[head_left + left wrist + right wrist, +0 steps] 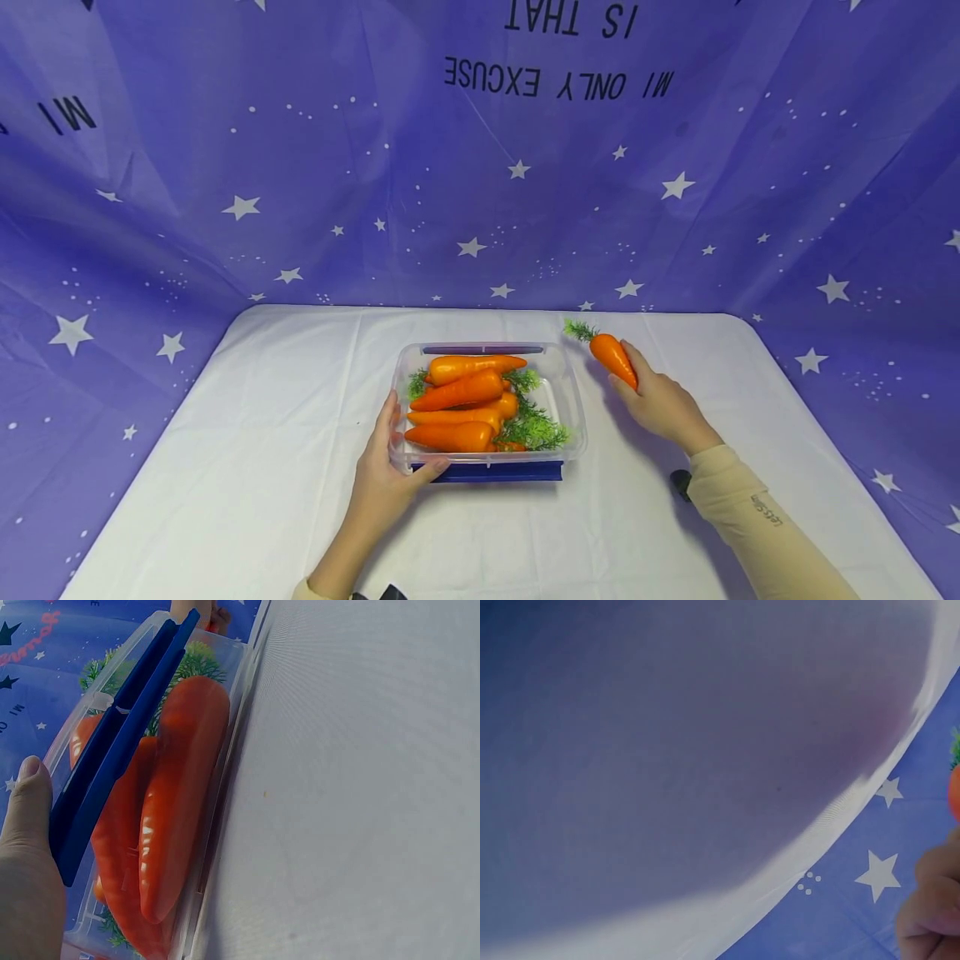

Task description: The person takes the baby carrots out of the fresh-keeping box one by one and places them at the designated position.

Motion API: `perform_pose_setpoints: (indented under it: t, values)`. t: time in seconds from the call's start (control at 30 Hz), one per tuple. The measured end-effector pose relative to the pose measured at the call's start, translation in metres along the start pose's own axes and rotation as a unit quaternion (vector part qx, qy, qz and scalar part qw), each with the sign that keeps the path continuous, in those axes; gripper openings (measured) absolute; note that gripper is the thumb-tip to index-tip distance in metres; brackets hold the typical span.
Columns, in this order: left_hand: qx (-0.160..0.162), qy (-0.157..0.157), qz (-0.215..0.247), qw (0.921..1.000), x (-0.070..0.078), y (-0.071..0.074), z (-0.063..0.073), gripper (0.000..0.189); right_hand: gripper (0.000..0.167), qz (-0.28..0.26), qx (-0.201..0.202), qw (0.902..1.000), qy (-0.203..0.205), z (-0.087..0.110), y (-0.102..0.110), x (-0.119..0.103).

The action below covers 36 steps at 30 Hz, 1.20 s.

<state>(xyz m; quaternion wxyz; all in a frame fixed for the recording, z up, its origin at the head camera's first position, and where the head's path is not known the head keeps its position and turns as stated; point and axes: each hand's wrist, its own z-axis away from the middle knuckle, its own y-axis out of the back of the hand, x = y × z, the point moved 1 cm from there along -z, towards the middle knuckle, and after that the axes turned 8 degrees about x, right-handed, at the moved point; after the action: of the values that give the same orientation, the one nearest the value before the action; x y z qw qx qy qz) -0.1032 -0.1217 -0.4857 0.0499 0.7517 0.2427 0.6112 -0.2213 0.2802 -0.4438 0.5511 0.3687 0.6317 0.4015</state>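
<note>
A clear plastic food container (577,417) with blue side latches stands on the table, holding several orange carrots (453,436) with feathery green tops. My left hand (384,479) grips its near left corner, thumb at the front rim beside the latch (112,757) and fingers along the left wall. To the right of the container, my right hand (663,406) holds another carrot (613,358) above the table, its green top pointing to the far left. Only part of that right hand (934,907) and an edge of the carrot (955,793) enter the right wrist view.
A white cloth (255,458) covers the table. Purple fabric (420,208) with white stars and lettering hangs behind and along both sides. A small black object (681,483) shows beside the right wrist.
</note>
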Motion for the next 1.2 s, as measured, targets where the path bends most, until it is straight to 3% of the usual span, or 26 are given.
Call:
perform_pose_setpoints:
  t: [0.47,1.2]
  values:
    - [0.001,-0.004,-0.007,1.0,-0.0019,-0.0004,-0.0003,0.113,0.074,0.022,-0.034,0.9992,-0.003,0.0003,-0.0024,0.004]
    - [-0.001,-0.006,-0.009,0.9999,-0.0009,0.0,-0.0002,0.114,0.078,0.034,-0.124,0.9916,-0.014,0.0056,-0.0078,0.001]
